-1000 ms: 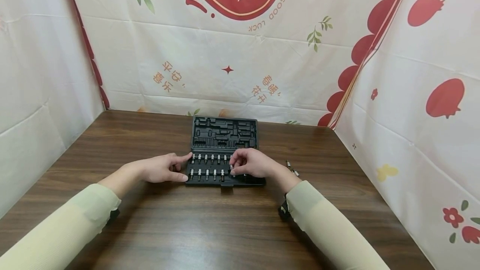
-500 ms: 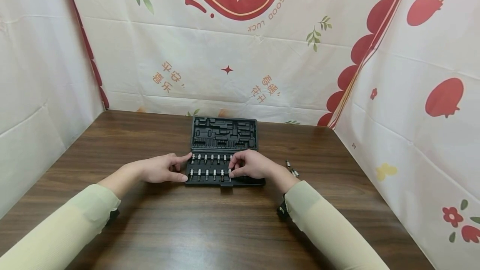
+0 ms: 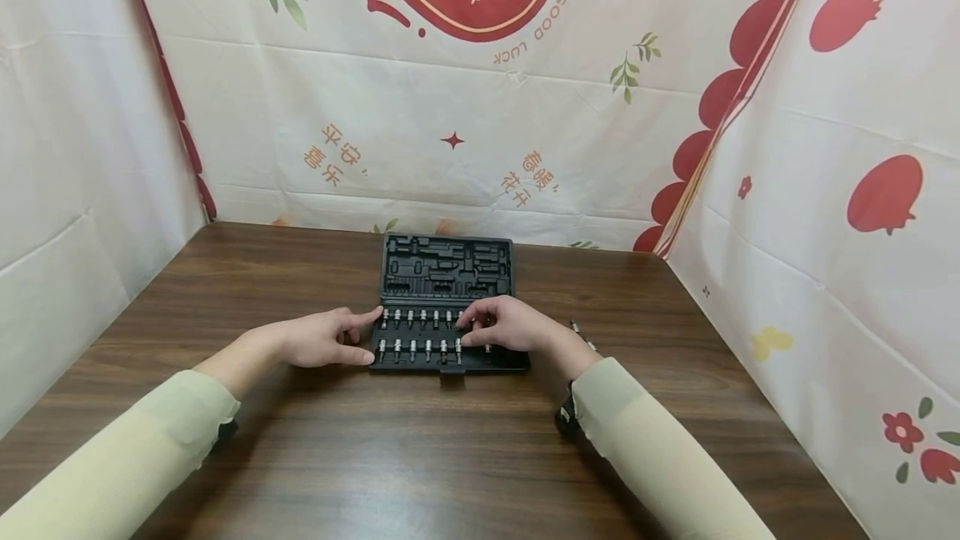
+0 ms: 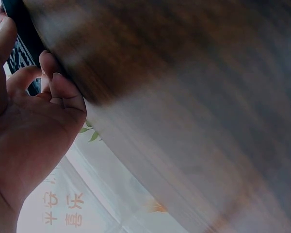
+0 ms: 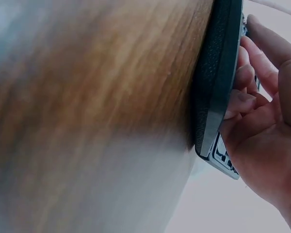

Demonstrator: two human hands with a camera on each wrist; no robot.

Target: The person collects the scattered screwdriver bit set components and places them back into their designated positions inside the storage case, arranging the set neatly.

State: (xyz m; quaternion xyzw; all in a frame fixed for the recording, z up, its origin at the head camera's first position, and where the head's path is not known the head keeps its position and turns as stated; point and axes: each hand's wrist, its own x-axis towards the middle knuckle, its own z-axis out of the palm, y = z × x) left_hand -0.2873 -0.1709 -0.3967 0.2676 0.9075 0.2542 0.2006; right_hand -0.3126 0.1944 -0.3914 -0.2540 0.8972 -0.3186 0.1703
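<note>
A black plastic socket case (image 3: 415, 366) lies open on the table, with two rows of silver bit sockets (image 3: 428, 349) in its base. My left hand (image 3: 318, 338) steadies the case's left side, index finger and thumb extended against its edge, the other fingers bent under. Over the right half of the base is my right hand (image 3: 510, 325). Its thumb tip is right at the last bit socket (image 3: 458, 349) of the front row's left group, which lies in its slot. Thumb and index finger stand apart. In the right wrist view the lower fingers rest at the case rim (image 5: 216, 82).
The case's moulded lid (image 3: 448, 267) leans back toward the printed cloth wall (image 3: 405, 98). Loose bit sockets (image 3: 576, 327) lie on the brown wooden table (image 3: 420, 448) right of the case, partly behind the right wrist. Another bit socket (image 3: 487, 349) shows under the right hand.
My right hand has brought the bit socket left into the front row and set it in its slot; the thumb and index finger have spread apart. The left hand stays at the case edge.
</note>
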